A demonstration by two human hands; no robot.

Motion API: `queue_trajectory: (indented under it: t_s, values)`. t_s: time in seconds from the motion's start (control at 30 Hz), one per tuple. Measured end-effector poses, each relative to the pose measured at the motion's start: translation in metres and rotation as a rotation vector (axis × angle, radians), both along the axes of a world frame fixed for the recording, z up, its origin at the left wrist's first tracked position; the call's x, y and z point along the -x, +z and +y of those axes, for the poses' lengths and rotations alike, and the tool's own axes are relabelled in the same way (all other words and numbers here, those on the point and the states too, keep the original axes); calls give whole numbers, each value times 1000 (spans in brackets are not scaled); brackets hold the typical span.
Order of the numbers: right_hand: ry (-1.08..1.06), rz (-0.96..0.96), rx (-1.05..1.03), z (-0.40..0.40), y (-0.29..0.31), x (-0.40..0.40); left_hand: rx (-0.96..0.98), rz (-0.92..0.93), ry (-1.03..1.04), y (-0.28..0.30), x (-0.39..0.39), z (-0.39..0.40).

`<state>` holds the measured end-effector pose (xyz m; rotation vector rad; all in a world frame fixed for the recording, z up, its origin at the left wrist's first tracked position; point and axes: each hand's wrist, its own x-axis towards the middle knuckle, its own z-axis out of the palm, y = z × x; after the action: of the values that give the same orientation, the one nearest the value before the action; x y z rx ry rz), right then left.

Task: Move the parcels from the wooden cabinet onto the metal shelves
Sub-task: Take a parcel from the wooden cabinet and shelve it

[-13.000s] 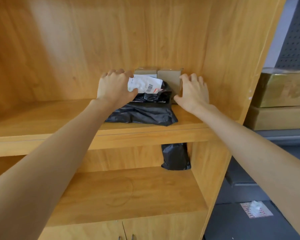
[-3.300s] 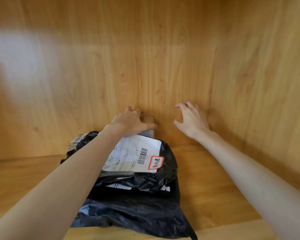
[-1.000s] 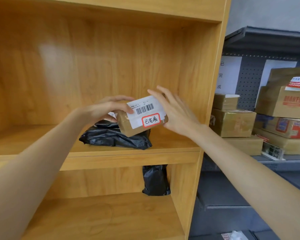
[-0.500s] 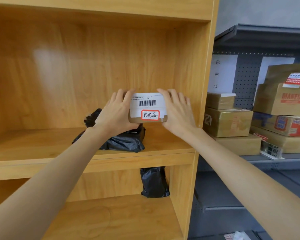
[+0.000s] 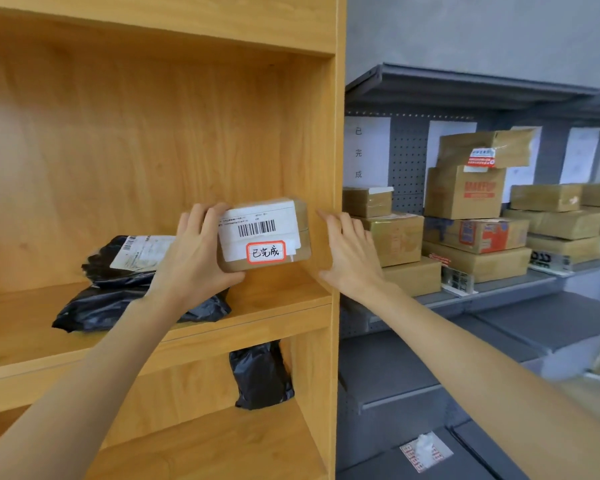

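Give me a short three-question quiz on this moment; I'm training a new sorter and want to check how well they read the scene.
1. True or false: the right hand grips the small box.
2. Which hand holds the small box? A) left hand B) right hand C) both
3. Fill in: the black bag stands on the wooden cabinet's ______ shelf, against the right wall.

Key
1. False: its fingers are straight and stand just apart from the box's right end.
2. A: fingers over the top edge, thumb under the bottom.
3. Lower.
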<state>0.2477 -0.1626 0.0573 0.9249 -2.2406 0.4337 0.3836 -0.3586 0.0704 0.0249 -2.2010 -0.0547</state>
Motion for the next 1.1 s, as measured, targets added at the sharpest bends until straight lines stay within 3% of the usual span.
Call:
queue_trajectory:
  t_s: [0.33,0.8,1.1]
  values:
    - [-89,4,-25,92,-2,19,18,-40,-49,-6,24,75]
    - [-149,-40,-181,301,-10,111,-13,-5,-35,-14,131,278]
    - [-108,-110,-187,330,-12,187,41,-46,46,-8,198,302]
